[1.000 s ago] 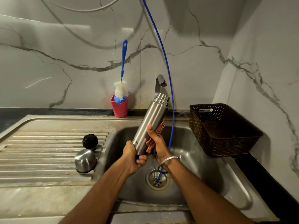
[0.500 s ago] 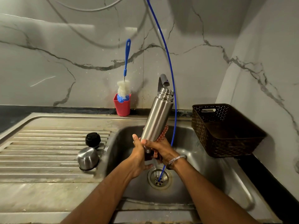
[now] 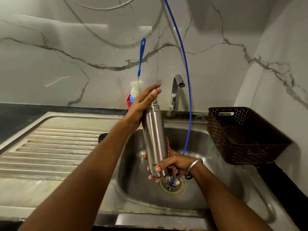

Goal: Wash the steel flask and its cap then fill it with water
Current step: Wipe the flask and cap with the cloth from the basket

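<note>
The steel flask stands nearly upright above the sink basin, its open threaded neck at the top. My right hand grips its lower end, with a red checked cloth pressed between palm and flask. My left hand is up by the neck, fingers straight, its palm against the flask's upper left side. The black inner cap peeks out on the drainboard behind my left forearm. The steel outer cap is hidden.
A tap rises behind the sink, no water visibly running. A blue hose hangs down into the drain. A bottle brush stands in a red cup. A dark woven basket sits right. The ribbed drainboard lies left.
My left hand let go of the flask's base and rose to its neck, fingers straightening. The flask swung from tilted to nearly upright, and the right hand now holds the bottom alone.
</note>
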